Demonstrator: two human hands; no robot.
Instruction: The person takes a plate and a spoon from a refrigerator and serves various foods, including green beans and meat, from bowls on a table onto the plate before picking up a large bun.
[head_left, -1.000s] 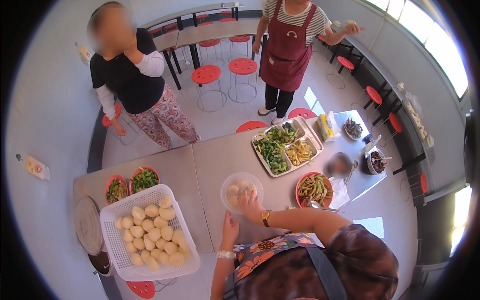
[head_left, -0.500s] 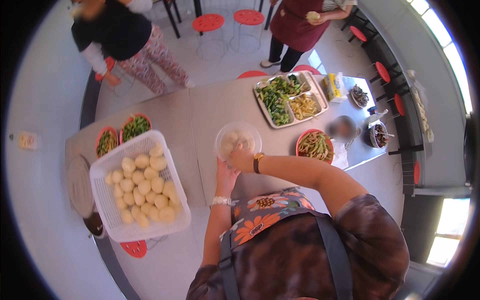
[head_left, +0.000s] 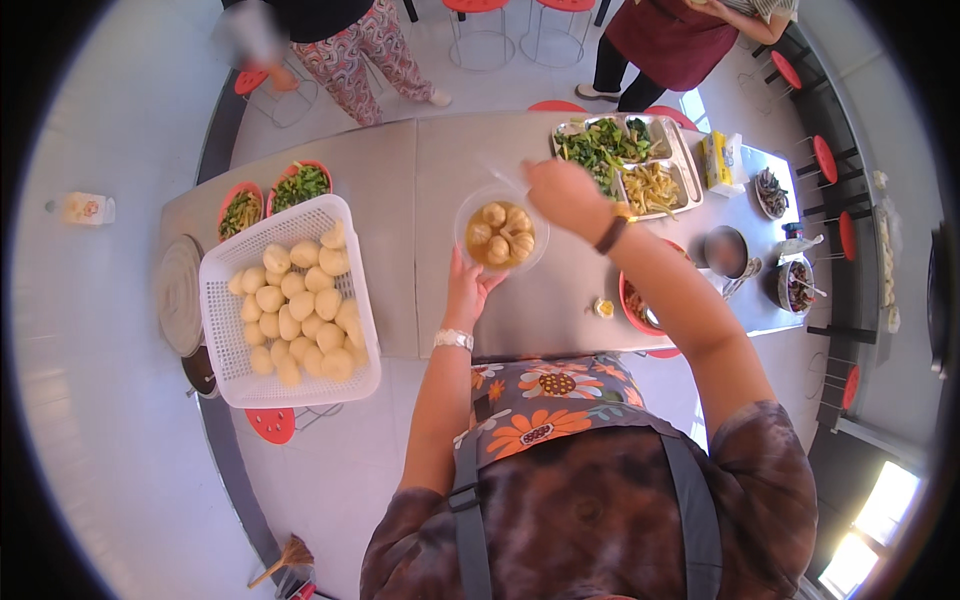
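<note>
My left hand grips the near left side of a round clear plastic bowl. In the bowl, several pale brown, bulb-shaped pieces, like garlic heads, lie in brownish liquid. My right hand is raised beyond the bowl's right side, its fingers closed on a see-through piece that looks like the bowl's lid; its outline is faint. To the left, a white perforated plastic basket holds many pale round dough-like balls. A small yellow-and-white item sits under my right forearm.
A steel compartment tray holds greens and yellowish vegetables. Red bowls of vegetables stand behind the basket. My forearm partly covers another red bowl. A tissue box and dark bowls are at right. Two people stand across the metal table.
The bowl's top has gone from cloudy and covered to clear, showing the contents. My right hand has lifted off it, moving right and away. The view has shifted.
</note>
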